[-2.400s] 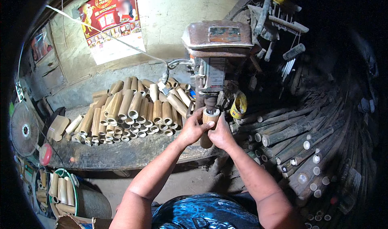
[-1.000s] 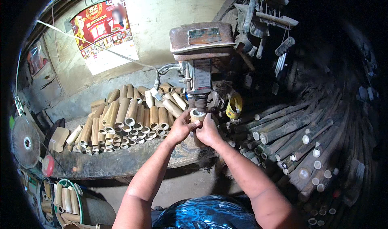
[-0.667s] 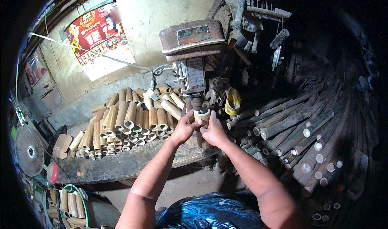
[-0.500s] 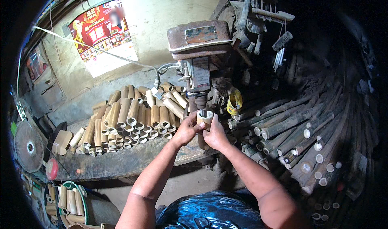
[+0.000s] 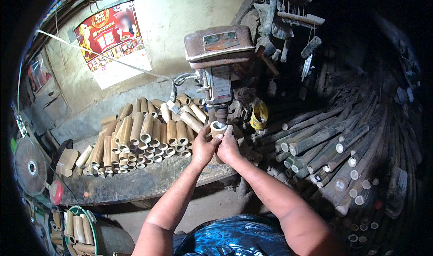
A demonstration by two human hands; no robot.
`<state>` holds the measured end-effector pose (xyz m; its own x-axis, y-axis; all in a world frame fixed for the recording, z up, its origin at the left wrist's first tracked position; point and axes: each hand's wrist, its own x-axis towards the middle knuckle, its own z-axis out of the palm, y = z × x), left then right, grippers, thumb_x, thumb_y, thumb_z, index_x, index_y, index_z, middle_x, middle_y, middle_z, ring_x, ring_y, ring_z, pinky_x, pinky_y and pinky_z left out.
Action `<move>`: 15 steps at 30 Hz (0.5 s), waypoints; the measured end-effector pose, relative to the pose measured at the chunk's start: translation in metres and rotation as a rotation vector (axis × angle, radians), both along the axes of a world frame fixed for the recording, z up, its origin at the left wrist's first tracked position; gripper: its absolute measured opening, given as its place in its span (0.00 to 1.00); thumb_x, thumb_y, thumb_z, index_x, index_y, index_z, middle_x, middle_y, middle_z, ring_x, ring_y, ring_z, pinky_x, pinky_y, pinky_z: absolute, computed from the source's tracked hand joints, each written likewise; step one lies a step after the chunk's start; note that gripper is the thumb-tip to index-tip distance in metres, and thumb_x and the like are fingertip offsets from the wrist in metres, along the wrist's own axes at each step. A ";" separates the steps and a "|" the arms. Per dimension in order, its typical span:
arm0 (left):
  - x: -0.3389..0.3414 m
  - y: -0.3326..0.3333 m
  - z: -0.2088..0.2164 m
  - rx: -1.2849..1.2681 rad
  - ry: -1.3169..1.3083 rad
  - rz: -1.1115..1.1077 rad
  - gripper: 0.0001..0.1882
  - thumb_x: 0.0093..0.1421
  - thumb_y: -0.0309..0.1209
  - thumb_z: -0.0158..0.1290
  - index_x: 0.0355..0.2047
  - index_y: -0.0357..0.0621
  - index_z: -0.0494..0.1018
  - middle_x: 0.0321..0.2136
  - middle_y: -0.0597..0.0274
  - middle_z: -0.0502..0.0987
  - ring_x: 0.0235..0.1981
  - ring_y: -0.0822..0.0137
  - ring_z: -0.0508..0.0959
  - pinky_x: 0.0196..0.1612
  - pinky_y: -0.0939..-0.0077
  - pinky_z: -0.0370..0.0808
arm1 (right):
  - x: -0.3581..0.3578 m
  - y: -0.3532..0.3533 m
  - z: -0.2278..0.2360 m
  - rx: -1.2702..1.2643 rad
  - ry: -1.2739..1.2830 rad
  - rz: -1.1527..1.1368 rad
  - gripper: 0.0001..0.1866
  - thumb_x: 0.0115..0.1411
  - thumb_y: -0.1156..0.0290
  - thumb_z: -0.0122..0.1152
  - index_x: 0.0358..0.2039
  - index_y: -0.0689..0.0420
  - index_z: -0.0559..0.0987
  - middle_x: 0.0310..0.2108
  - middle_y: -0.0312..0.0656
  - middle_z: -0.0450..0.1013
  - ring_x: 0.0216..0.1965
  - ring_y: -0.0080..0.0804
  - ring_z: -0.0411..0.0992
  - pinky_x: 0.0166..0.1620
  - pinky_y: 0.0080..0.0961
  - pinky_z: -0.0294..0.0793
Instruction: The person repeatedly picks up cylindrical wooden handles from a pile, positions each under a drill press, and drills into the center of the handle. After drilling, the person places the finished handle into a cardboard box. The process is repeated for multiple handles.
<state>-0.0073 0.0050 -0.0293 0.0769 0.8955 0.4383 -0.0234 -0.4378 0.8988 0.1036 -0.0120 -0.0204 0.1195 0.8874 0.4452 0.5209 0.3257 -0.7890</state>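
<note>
Between my two hands is a short bamboo tube, held upright with its pale open end [image 5: 216, 131] facing up. My left hand [image 5: 205, 146] wraps its left side, and my right hand [image 5: 229, 146] closes round its right side. Straight above stands a rusty drill press [image 5: 220, 43]. Its chuck [image 5: 221, 113] points down, and the metal bit [image 5: 222, 124] reaches into the mouth of the tube. How deep the bit sits is hidden by the tube wall and my fingers.
A stack of cut bamboo tubes [image 5: 146, 129] lies on the workbench [image 5: 135, 186] to the left. Long bamboo poles [image 5: 315, 138] fill the right side. A yellow bucket [image 5: 259, 116] hangs beside the press. At far left are a fan [image 5: 30, 166] and a bin [image 5: 108, 231] holding tubes.
The tube and both hands have shifted slightly left in the picture, along with the whole scene. My grip has moved a little round the tube, and both hands still hold it under the chuck.
</note>
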 end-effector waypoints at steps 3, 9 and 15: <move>0.008 0.007 0.004 -0.013 0.035 -0.089 0.31 0.61 0.30 0.59 0.62 0.33 0.62 0.52 0.49 0.75 0.52 0.63 0.75 0.56 0.69 0.71 | 0.015 0.010 0.006 -0.050 0.009 0.013 0.31 0.58 0.73 0.55 0.58 0.71 0.54 0.41 0.68 0.72 0.43 0.67 0.72 0.43 0.52 0.72; 0.008 0.014 0.004 -0.104 -0.028 -0.513 0.29 0.64 0.30 0.56 0.62 0.38 0.61 0.55 0.58 0.71 0.57 0.66 0.69 0.61 0.68 0.65 | 0.028 -0.002 -0.005 0.036 0.044 0.023 0.35 0.56 0.76 0.56 0.60 0.69 0.51 0.41 0.67 0.72 0.45 0.67 0.71 0.45 0.54 0.71; -0.015 -0.006 0.005 -0.169 0.088 -0.469 0.30 0.62 0.29 0.58 0.62 0.37 0.60 0.55 0.58 0.71 0.56 0.66 0.70 0.61 0.68 0.65 | 0.009 -0.032 -0.022 0.037 0.035 0.063 0.33 0.56 0.78 0.50 0.60 0.65 0.49 0.38 0.68 0.71 0.42 0.70 0.71 0.43 0.56 0.70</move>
